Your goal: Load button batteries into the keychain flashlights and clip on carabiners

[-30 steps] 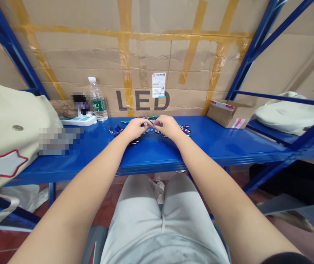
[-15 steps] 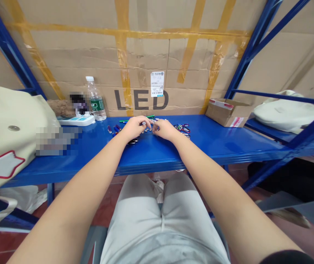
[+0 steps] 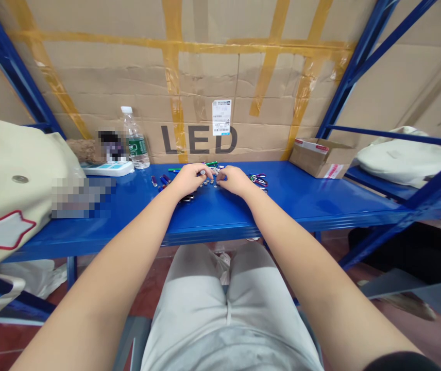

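Observation:
My left hand (image 3: 190, 179) is curled round a slim tube whose round, silvery end (image 3: 202, 172) shows by the thumb; its kind cannot be made out. To its right, my right hand (image 3: 233, 180) has thumb and fingertips pressed together above the table, and whatever they may hold is too small to see. Between the hands lie several small silvery discs (image 3: 209, 182). Slim blue and purple tubes (image 3: 164, 180) lie left of my left hand, and some are partly under its wrist. Beside my right hand are coloured carabiner-like clips (image 3: 258, 179). A green tube (image 3: 174, 170) rests behind.
The blue metal table (image 3: 301, 198) backs onto a big taped carton (image 3: 128, 77). A water bottle (image 3: 137, 144) and a white power strip (image 3: 108, 169) stand at the back left. A cream bag (image 3: 19, 154) fills the left side; a small cardboard box (image 3: 317, 159) sits right.
My right hand has shifted slightly right, away from my left hand, so more of the small discs between them show. My left hand stays in place round the tube.

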A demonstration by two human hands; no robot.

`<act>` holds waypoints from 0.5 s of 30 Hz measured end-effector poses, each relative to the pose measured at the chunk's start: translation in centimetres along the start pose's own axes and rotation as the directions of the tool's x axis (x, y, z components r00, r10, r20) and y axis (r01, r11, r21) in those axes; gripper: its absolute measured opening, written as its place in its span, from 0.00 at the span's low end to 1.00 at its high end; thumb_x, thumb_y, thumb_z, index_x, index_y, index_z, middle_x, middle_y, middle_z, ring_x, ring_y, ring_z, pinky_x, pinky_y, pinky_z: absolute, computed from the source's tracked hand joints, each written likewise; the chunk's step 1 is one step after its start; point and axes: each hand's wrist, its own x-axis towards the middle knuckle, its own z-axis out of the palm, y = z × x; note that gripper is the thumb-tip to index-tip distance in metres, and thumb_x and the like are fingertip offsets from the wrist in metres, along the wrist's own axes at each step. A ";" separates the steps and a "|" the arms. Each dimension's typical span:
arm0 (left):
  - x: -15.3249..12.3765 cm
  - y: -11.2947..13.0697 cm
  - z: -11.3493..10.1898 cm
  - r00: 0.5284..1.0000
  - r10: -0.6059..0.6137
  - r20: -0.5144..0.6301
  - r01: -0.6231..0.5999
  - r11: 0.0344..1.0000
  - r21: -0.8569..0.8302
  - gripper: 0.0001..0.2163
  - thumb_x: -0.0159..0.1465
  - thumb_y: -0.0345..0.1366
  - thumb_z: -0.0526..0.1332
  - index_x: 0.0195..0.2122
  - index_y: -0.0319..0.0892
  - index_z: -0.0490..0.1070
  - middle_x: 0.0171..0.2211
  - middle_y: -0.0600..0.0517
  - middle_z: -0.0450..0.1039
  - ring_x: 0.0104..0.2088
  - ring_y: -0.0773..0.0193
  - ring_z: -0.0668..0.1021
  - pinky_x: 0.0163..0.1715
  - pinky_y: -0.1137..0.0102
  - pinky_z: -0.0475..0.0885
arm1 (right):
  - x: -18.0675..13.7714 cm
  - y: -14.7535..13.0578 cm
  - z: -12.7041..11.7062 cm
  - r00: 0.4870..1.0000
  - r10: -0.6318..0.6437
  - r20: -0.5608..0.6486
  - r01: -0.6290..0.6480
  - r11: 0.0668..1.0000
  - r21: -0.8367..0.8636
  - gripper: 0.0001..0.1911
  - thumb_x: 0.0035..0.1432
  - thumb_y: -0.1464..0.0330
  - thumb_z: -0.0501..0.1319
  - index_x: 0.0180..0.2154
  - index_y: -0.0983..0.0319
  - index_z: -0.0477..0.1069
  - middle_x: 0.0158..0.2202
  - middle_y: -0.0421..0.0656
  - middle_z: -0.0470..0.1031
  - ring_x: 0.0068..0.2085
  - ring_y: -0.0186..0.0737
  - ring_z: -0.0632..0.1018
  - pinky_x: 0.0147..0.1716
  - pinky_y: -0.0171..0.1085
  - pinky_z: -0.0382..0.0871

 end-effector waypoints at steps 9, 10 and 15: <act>0.0 0.0 0.1 1.000 -0.030 -0.004 0.030 0.999 0.009 0.11 0.55 0.25 0.54 0.29 0.41 0.76 0.35 0.51 0.80 0.39 0.61 0.79 0.45 0.67 0.72 | -0.2 0.0 0.2 0.984 0.176 -0.018 -0.177 0.980 -0.091 0.07 0.50 0.61 0.68 0.32 0.56 0.81 0.38 0.48 0.77 0.42 0.51 0.76 0.43 0.43 0.69; 0.0 0.0 0.1 1.000 -0.029 -0.003 0.029 1.000 0.011 0.11 0.55 0.25 0.54 0.29 0.41 0.76 0.35 0.51 0.80 0.39 0.61 0.79 0.45 0.67 0.72 | -0.1 -0.1 0.2 0.983 0.183 -0.015 -0.183 0.979 -0.090 0.07 0.50 0.61 0.68 0.32 0.56 0.81 0.39 0.49 0.77 0.43 0.51 0.75 0.43 0.44 0.69; 0.0 0.0 0.1 0.999 -0.037 0.003 0.037 0.999 0.028 0.11 0.55 0.26 0.55 0.30 0.41 0.77 0.34 0.51 0.80 0.38 0.61 0.79 0.43 0.67 0.72 | 0.2 -0.1 0.6 0.978 0.210 -0.007 -0.210 0.976 -0.052 0.05 0.48 0.63 0.69 0.30 0.55 0.81 0.38 0.49 0.77 0.44 0.53 0.75 0.43 0.47 0.69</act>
